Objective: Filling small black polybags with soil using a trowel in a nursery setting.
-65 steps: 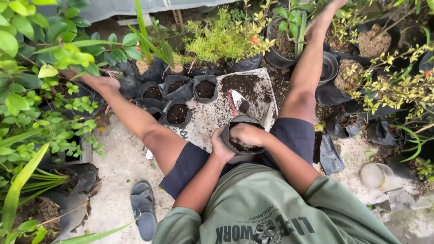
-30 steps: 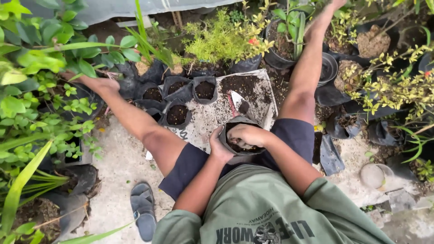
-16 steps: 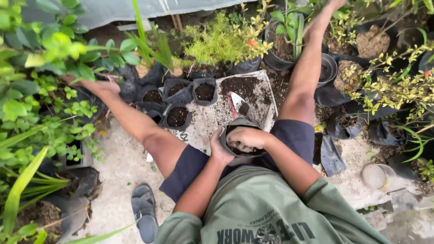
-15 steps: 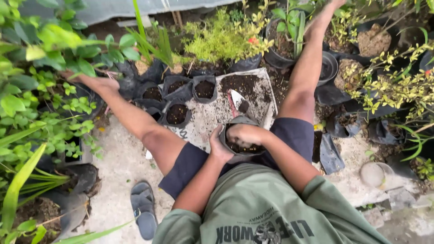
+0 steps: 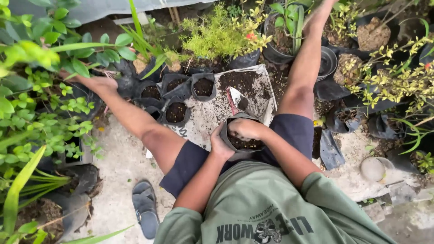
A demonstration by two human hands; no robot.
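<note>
Soft even daylight, slight edge distortion

A garden nursery: potted plants (image 5: 221, 38), soil-filled grow bags (image 5: 176, 113), trowel (image 5: 237, 97).

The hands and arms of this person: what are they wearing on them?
Both hands, left hand and right hand, are bare: no gloves, rings or watch show. The forearms are uncovered. The short olive-green shirt sleeves end near the elbows.

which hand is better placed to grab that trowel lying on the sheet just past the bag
Probably the right hand: it rests on the soil inside the black grow bag, just below the trowel. The left hand grips the bag's near-left rim, steadying it.
</note>
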